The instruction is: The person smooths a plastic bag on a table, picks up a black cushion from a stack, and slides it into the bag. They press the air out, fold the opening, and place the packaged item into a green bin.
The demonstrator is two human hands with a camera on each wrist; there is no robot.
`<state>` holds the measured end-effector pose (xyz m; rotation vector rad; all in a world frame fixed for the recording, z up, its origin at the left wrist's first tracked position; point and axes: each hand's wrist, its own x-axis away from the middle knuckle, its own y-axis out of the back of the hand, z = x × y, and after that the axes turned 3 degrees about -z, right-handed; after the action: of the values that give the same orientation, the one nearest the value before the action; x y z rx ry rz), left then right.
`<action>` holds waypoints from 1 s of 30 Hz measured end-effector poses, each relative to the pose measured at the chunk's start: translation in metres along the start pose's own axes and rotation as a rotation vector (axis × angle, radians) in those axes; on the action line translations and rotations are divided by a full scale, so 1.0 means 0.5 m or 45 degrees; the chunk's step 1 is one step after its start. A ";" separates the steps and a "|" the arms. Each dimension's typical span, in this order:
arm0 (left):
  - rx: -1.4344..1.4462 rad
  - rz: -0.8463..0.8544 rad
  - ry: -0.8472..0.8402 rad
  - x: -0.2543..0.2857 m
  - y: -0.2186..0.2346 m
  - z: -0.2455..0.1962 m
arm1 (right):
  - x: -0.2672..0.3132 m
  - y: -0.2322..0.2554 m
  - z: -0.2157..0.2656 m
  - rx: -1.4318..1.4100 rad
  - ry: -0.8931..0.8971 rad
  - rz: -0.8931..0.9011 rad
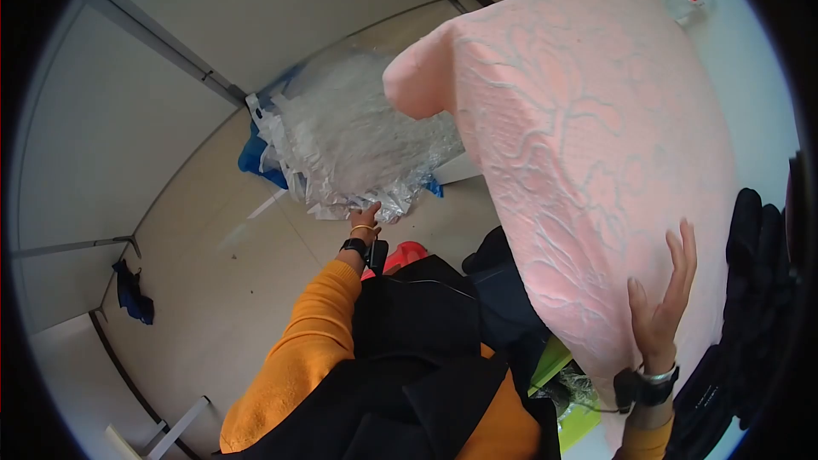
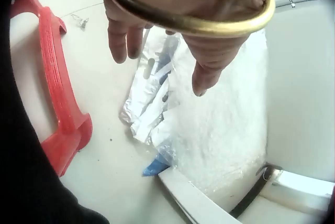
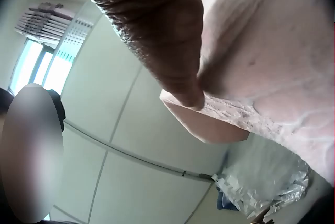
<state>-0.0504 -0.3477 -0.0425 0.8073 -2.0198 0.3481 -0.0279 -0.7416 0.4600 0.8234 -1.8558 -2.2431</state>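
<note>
You're likely after one of the plastic bags (image 1: 366, 132) on the floor (image 1: 217, 290), left hand (image 1: 364, 218) near them, fingers spread and empty, right hand (image 1: 660, 321) straight-fingered, holding nothing, by the pink pillow (image 1: 588, 136) on the worktop (image 1: 748, 102); next probably calls for pinching one.

Head (image 3: 32, 156) blurred, pink patterned fabric (image 3: 293, 56) cropped by the right wrist view's edge, red plastic object (image 1: 409, 251) partly hidden (behind black clothing (image 1: 416, 311))

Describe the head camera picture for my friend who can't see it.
A big pink cloth, with an open right hand in front. The left hand is near a pile of plastic bags on the floor.
</note>
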 end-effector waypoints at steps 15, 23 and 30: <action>-0.383 -0.545 -0.318 -0.234 0.119 0.075 | -0.227 -0.166 0.084 0.027 0.147 0.330; -0.180 -0.529 -0.176 -0.238 0.124 -0.174 | -0.236 -0.162 0.089 0.103 0.117 0.427; -0.077 -0.423 -0.134 -0.281 0.128 -0.202 | -0.236 -0.164 0.088 0.140 0.132 0.446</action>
<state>0.0256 -0.1897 -0.0995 1.1212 -1.9389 0.0553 0.0714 -0.6338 0.4265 0.5628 -1.9154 -1.8676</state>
